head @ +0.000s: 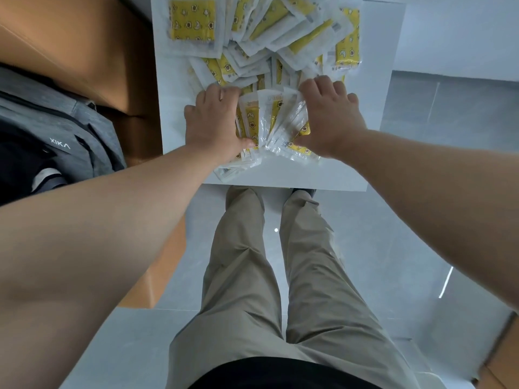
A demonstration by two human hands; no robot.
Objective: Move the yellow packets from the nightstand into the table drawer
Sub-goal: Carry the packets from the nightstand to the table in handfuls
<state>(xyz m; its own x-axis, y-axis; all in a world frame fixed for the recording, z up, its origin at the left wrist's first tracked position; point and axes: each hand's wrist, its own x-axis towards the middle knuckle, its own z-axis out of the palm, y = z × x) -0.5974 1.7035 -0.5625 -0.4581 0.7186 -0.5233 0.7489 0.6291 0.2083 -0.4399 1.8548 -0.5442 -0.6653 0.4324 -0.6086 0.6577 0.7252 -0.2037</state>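
Nearest the camera, at 6 o'clock, the person's khaki trousers (280, 276) run down to feet at the near edge of the white nightstand (373, 113), standing on a pale grey tiled floor (421, 248). Both bare forearms reach forward from the lower corners of the view, the left from 8 o'clock and the right from 4 o'clock, converging toward the middle of the tabletop. The left hand (213, 122) lies palm down with its fingers curled over the far edge of a bunched stack of yellow packets (269, 122), its thumb pressed along the stack's near left side. The right hand (328, 116) mirrors it, palm down, fingers hooked over the far right of the same stack and thumb tucked in at its near side, so the two hands squeeze the fanned bundle between them against the tabletop. A few clear-edged packets splay out beneath the wrists toward the near edge. Farther on, toward 12 o'clock, a loose heap of packets (280, 32) covers the far half of the nightstand, one lying flat at 11 o'clock. At 9 o'clock a grey backpack (56, 122) rests against a brown cardboard box (84, 37).
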